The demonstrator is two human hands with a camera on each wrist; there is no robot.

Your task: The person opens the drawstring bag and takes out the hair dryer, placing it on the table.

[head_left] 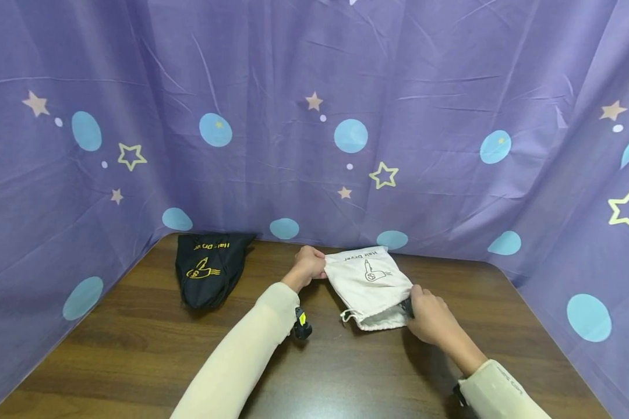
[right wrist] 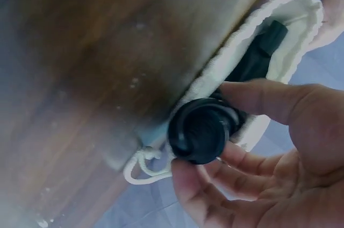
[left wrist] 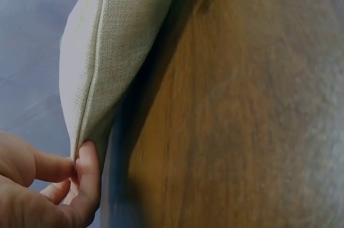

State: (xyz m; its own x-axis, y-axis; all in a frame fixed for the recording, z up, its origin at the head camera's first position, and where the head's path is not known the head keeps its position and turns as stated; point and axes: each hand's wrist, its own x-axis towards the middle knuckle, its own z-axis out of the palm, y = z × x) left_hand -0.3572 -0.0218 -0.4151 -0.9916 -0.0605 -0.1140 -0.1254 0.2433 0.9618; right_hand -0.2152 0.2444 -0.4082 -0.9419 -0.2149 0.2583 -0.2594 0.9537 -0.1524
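- Two bags are showing at the far part of the wooden table: a white bag right of the middle, and a black bag on the left, well apart from it.
- We are reading "Hair Dryer" on both, above a line drawing of a dryer; the black bag is bearing it in yellow, the white bag in dark print.
- The white bag's mouth is gaping toward the near side, and its drawstring is looping out at the near left corner.
- Inside that mouth, in the right wrist view, we are seeing a dark piece with a squared end, lying against the pale lining.
- Our left hand is pinching the white bag's far left corner, thumb and fingers closing narrowly on the cloth beside the seam.
- Our right hand is holding a black round object at the mouth's near right side, thumb and fingers curling around it; its hollow end is facing the right wrist camera.
- We are not managing to tell whether the round object and the dark piece are forming one thing.
- The black bag is lying untouched, and its cloth is hiding whatever it may be containing.
- Beyond the table's far edge, a purple curtain is hanging with stars and blue spots.
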